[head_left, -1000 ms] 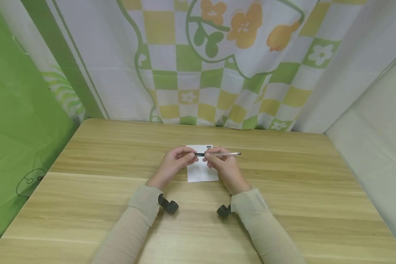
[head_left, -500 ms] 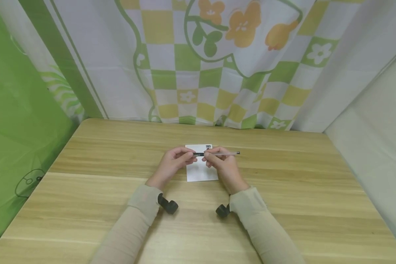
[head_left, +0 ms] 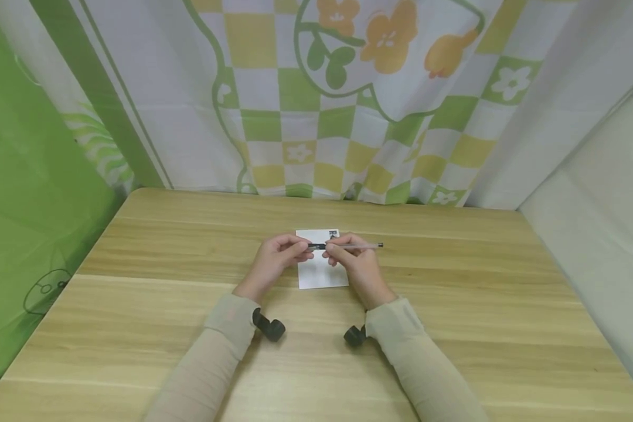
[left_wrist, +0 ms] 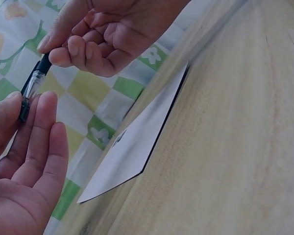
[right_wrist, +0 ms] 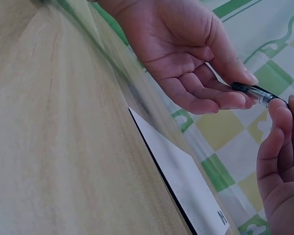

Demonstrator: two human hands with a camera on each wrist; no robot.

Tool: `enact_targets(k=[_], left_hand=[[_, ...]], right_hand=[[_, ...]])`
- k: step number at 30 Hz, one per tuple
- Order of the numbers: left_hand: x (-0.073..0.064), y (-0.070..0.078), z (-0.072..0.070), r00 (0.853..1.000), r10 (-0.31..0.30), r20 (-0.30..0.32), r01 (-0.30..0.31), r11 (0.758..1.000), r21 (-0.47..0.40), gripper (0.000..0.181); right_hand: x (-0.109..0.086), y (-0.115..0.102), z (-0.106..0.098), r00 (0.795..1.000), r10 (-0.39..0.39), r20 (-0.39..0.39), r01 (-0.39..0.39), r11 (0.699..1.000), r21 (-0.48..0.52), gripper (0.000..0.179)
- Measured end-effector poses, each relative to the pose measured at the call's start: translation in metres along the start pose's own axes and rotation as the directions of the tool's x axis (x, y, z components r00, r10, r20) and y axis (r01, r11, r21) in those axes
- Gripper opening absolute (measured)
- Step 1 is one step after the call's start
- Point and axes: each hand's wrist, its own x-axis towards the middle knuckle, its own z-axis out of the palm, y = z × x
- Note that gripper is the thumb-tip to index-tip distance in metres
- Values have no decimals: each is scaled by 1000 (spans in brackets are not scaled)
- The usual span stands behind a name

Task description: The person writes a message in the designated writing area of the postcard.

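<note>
As my left hand [head_left: 278, 258] pinches a slim black-and-clear plastic pen [head_left: 360, 246] at nine o'clock, my right hand [head_left: 363, 265] pinches nearer three. White rectangular paper [head_left: 323, 275] lies beneath.

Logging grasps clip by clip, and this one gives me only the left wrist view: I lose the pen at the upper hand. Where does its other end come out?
Observer: In the head view, the pen sticks out past the right hand, toward the person's right.
Operator: Noted. I see only bare skin on the hands. Are the forearms covered?
Observer: Yes, the head view shows pale beige sleeves on both.
Operator: And what lies beyond the table on the person's left?
Observer: Past the left edge of the table, the head view shows a bright green surface.
</note>
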Motion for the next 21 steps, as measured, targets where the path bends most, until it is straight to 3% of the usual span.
enact_targets(k=[21], left_hand=[[2,2,-7,992,-114,46,116,992,-44,19]], right_hand=[[1,2,-2,995,-86,42,86,996,-7,17]])
